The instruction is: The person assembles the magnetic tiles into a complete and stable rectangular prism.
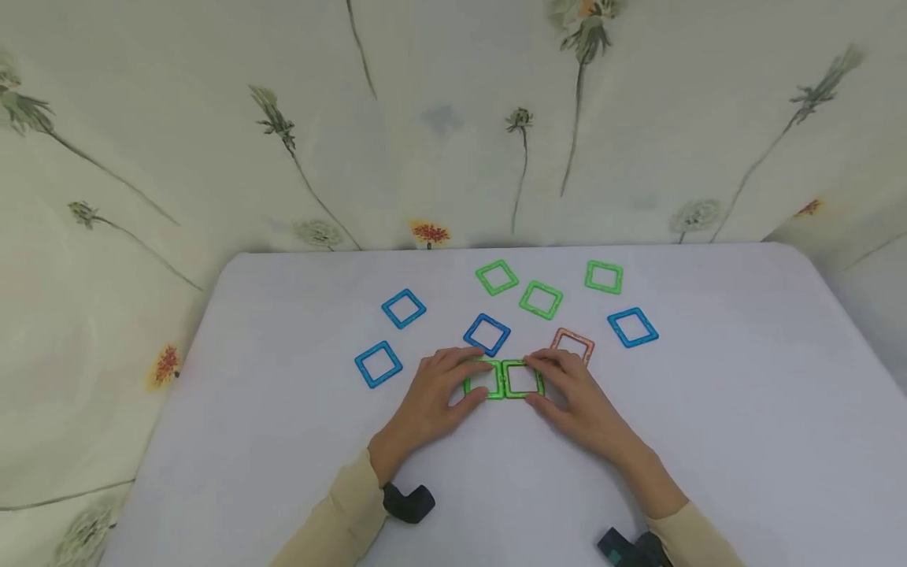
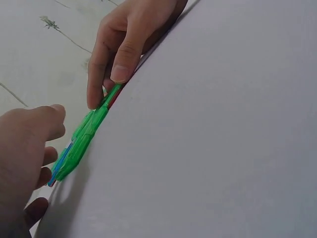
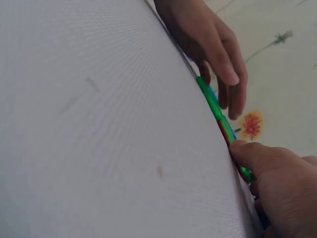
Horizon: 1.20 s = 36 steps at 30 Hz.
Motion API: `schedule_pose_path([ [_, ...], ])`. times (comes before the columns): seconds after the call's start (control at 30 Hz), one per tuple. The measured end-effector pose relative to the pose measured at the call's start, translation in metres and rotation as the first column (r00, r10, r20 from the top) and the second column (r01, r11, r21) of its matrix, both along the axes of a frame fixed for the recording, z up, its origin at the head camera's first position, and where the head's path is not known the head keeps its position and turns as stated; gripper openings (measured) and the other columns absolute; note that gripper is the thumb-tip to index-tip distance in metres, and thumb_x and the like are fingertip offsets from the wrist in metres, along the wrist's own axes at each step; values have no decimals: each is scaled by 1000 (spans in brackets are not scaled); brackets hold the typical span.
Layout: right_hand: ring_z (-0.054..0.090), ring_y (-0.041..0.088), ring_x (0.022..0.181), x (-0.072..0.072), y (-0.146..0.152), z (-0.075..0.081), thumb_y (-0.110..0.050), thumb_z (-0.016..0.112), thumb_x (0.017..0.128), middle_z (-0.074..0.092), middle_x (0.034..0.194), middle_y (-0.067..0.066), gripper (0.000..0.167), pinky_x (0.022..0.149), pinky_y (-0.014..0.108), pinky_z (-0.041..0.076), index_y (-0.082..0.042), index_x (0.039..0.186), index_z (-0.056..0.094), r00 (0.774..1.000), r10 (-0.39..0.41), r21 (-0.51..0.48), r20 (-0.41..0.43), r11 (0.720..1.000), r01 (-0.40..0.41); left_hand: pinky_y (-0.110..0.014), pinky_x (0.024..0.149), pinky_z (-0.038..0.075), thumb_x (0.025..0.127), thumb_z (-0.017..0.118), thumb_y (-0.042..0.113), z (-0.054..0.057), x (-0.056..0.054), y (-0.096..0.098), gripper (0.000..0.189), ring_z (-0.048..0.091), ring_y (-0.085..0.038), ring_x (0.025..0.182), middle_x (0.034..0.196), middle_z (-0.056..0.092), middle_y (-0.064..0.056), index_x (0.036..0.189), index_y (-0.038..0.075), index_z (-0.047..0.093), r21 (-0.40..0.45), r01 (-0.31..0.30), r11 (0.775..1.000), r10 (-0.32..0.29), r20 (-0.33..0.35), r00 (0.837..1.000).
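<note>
Two green square magnetic tile frames lie side by side near the table's middle, the left green tile [image 1: 501, 379] meeting the right green tile [image 1: 523, 394] along one edge. My right hand [image 1: 577, 398] pinches the right tile between thumb and fingers. Over the left tile, my left hand [image 1: 439, 394] is spread with its thumb and fingers bent loosely. In the right wrist view its thumb [image 3: 229, 74] looks raised off the tile. A reddish edge [image 2: 114, 96] shows beneath the right green tile; what it belongs to is mostly hidden.
Beyond the hands lie a dark blue tile [image 1: 499, 343] and an orange tile [image 1: 591, 350], partly covered by the right hand. Blue tiles [image 1: 364, 368] sit left and right, several green tiles [image 1: 531, 304] farther back. A flowered wall [image 1: 439, 157] borders the white table [image 1: 283, 354].
</note>
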State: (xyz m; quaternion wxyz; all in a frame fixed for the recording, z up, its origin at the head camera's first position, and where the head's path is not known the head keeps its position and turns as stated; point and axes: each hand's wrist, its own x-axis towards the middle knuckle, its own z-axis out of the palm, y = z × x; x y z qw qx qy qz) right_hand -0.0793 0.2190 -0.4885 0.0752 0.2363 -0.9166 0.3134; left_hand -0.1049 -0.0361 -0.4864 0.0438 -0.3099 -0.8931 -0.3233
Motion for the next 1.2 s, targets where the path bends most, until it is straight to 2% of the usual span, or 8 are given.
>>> schedule_pose_path([
  [0.1, 42, 17, 123, 1, 0, -1, -25, 72, 83, 48, 133, 1, 54, 103, 23, 33, -14, 133, 54, 1000, -3, -1, 14, 1000, 3, -43, 104, 37, 95, 54, 35, 1, -3, -1, 35, 37, -16, 133, 141, 48, 2, 129, 25, 56, 30, 0, 1000, 0, 18, 1000],
  [0.2, 42, 15, 125, 0, 0, -2, -27, 71, 85, 47, 134, -1, 54, 106, 19, 30, -16, 134, 53, 1000, 5, -2, 19, 1000, -5, -42, 109, 34, 96, 53, 30, 3, -10, -2, 37, 34, -16, 136, 144, 45, 2, 132, 24, 53, 21, -3, 1000, 2, 20, 1000],
  [0.3, 42, 15, 125, -2, 0, -3, -27, 71, 85, 47, 134, -1, 53, 106, 19, 30, -16, 134, 53, 1000, 9, 1, 7, 1000, -9, -41, 110, 34, 95, 54, 25, 6, -19, -2, 40, 33, -17, 135, 145, 43, 1, 135, 24, 51, -40, 7, 999, -7, 2, 1000],
  [0.53, 41, 17, 124, -1, -1, -4, -26, 70, 86, 47, 134, 0, 52, 101, 36, 37, -16, 134, 53, 1000, 7, -18, 24, 1000, -7, -41, 111, 32, 94, 56, 22, 17, -40, 0, 47, 31, -20, 136, 149, 37, -1, 140, 24, 45, -181, 41, 983, -44, -8, 999],
  [0.7, 41, 15, 124, 0, -1, -4, -25, 71, 85, 47, 134, -3, 52, 102, 34, 37, -16, 133, 54, 1000, -4, -15, 22, 1000, 4, -44, 108, 35, 93, 54, 12, 20, -48, 3, 50, 31, -22, 137, 150, 35, -1, 141, 23, 44, -212, 53, 976, -53, 7, 999],
  [0.87, 42, 17, 124, 0, -1, -2, -25, 71, 85, 48, 133, -1, 52, 101, 34, 38, -15, 133, 54, 1000, 4, -6, 12, 1000, -4, -48, 101, 38, 93, 54, 12, 21, -51, 5, 53, 29, -21, 140, 152, 33, -1, 142, 23, 42, -214, 81, 974, -69, 60, 996],
  [0.97, 42, 16, 124, 0, 0, -1, -25, 71, 85, 48, 133, -1, 52, 101, 35, 38, -15, 133, 54, 1000, 1, -1, 10, 1000, -1, -51, 104, 36, 93, 56, 15, 26, -55, 6, 54, 26, -21, 142, 153, 31, 0, 143, 24, 40, -230, 108, 967, -88, 97, 991],
  [1.2, 43, 16, 124, 2, 3, 0, -25, 71, 85, 48, 132, -1, 51, 101, 35, 38, -16, 132, 54, 1000, -2, -3, 14, 1000, 2, -57, 108, 30, 93, 58, 20, 37, -65, 13, 56, 23, -20, 144, 154, 29, 3, 145, 25, 38, -309, 180, 934, -128, 181, 975],
])
